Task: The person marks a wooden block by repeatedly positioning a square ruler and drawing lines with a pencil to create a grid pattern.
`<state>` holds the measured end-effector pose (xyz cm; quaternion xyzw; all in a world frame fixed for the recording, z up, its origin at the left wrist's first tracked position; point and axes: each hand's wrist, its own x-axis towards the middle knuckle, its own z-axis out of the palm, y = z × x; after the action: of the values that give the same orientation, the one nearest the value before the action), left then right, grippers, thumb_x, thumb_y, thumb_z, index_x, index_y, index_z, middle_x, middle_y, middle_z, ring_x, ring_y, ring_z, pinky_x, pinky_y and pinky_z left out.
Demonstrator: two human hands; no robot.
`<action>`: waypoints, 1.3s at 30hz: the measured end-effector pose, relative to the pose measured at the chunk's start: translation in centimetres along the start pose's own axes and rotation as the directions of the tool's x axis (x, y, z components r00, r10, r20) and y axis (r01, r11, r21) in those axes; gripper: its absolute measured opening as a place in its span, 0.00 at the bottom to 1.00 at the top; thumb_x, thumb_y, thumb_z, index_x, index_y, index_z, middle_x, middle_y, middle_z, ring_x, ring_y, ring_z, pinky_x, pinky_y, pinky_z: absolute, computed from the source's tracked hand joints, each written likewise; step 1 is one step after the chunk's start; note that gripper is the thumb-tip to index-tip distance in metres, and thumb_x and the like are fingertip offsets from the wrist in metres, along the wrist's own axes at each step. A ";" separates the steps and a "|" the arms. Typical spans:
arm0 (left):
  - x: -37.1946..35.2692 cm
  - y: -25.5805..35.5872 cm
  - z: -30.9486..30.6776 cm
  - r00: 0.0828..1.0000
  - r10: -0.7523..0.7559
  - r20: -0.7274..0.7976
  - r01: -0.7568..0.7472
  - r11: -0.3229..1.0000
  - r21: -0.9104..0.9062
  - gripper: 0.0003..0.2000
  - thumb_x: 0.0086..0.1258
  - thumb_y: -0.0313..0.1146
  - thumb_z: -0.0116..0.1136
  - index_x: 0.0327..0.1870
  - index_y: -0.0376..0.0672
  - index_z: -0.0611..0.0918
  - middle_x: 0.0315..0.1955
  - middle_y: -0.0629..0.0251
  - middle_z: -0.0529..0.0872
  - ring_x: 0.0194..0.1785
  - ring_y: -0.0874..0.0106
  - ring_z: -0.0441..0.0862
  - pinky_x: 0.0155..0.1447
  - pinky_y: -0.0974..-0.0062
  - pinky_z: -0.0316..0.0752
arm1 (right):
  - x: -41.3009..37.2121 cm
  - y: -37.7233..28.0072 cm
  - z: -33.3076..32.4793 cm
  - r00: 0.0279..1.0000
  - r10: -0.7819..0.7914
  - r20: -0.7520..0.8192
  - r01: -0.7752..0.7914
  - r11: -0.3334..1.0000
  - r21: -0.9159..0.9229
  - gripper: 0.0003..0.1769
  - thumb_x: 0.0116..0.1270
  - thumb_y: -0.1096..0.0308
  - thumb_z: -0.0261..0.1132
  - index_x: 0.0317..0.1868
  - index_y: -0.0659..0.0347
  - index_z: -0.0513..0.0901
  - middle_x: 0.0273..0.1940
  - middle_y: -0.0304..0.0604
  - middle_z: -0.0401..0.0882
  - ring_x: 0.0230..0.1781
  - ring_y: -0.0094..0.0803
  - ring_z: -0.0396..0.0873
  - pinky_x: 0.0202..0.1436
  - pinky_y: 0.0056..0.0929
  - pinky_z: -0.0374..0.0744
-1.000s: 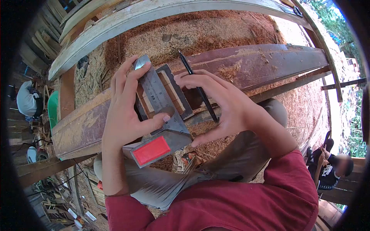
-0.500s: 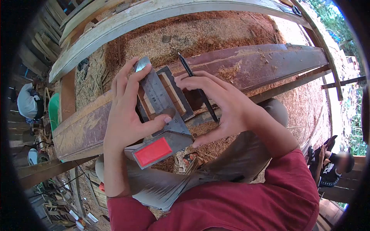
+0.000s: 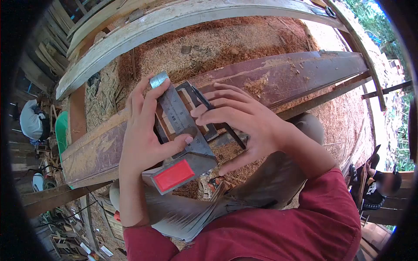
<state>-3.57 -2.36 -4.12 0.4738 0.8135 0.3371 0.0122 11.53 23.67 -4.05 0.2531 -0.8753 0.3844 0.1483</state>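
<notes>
The right hand (image 3: pixel 248 122) has swung down and to the left compared with a moment ago. Its fingertips now sit against the right edge of the try square (image 3: pixel 174 111), where earlier they stood clear of it. The pen (image 3: pixel 235 137) has come down with them. It no longer sticks up past the fingers and is pinched low between thumb and forefingers, its tail trailing out under the palm. I judge that the pen is being brought to the blade to rule a line.

The left hand (image 3: pixel 143 139) has not moved. Its fingers lie along the left side of the blade, the thumb is pressed across the blade, and the red-faced stock (image 3: pixel 174 175) sits below the thumb, hooked on the near edge of the reddish beam (image 3: pixel 296 74).

The pen tip is hidden beneath the right fingertips, so I cannot tell whether it touches the wood. The dark-framed rectangle (image 3: pixel 187 93) on the beam is mostly covered by the blade and both hands, and any fresh line is out of sight.
</notes>
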 end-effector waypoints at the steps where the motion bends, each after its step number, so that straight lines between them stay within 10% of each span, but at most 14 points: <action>1: 0.0 0.0 0.0 1.000 -0.003 0.000 0.003 1.000 -0.006 0.55 0.50 0.53 0.88 0.84 0.50 0.75 0.86 0.47 0.66 0.87 0.42 0.65 0.86 0.42 0.67 | 0.0 0.1 0.1 1.000 -0.010 -0.003 0.010 1.000 -0.009 0.54 0.53 0.40 0.92 0.77 0.51 0.80 0.76 0.44 0.83 0.82 0.53 0.76 0.91 0.66 0.65; 17: -0.1 -0.1 -0.1 0.998 -0.040 0.044 0.040 0.999 0.019 0.58 0.56 0.65 0.81 0.88 0.45 0.72 0.87 0.42 0.63 0.91 0.43 0.61 0.91 0.44 0.57 | -1.8 -1.0 0.4 0.997 -0.071 -0.033 0.069 0.995 -0.067 0.34 0.60 0.52 0.92 0.63 0.49 0.88 0.69 0.37 0.92 0.77 0.52 0.83 0.90 0.70 0.66; 39: -0.1 -0.3 0.2 1.000 -0.005 0.001 0.005 1.000 0.009 0.54 0.53 0.53 0.87 0.86 0.52 0.74 0.86 0.46 0.65 0.88 0.41 0.64 0.86 0.43 0.68 | -2.7 -1.0 2.1 0.980 -0.171 -0.102 0.151 0.972 -0.178 0.26 0.64 0.55 0.88 0.59 0.51 0.89 0.67 0.37 0.90 0.75 0.43 0.86 0.83 0.60 0.78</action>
<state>-3.64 -2.38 -4.48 0.4719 0.8163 0.3330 0.0112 14.19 22.37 -6.08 0.2868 -0.8712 0.3094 0.2509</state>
